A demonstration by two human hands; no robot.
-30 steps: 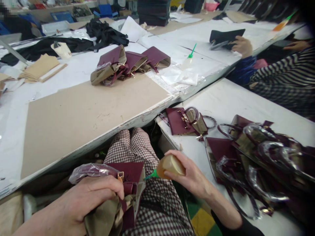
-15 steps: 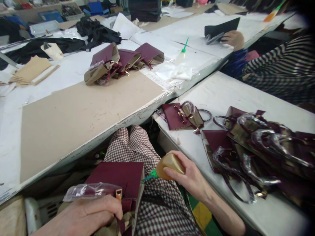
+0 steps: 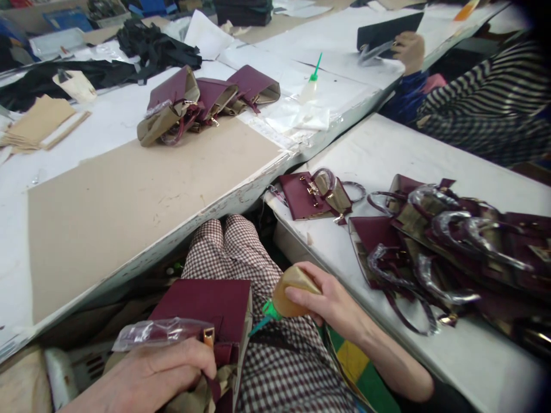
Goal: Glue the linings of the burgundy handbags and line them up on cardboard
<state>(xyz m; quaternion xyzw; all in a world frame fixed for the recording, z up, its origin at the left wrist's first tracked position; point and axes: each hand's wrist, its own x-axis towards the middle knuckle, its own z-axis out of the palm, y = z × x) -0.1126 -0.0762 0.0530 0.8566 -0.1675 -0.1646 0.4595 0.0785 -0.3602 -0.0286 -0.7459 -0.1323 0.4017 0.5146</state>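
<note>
Two hands, head view: left hand and right hand meet above a lap in checked cloth.
Left fingers: clamped on a maroon bag near its gold buckle; a plastic-wrapped handle lies just beyond the knuckles.
Right fingers: curled around an amber squeeze bottle, tilted so its green nozzle points down and left.
Nozzle tip: at or just beside the bag's right edge, past the left fingertips; contact cannot be told.
Handling: a steady left grip and light, even squeeze should suit this edge; too much pressure could drip.
More bags: piled right of the right fingers.
</note>
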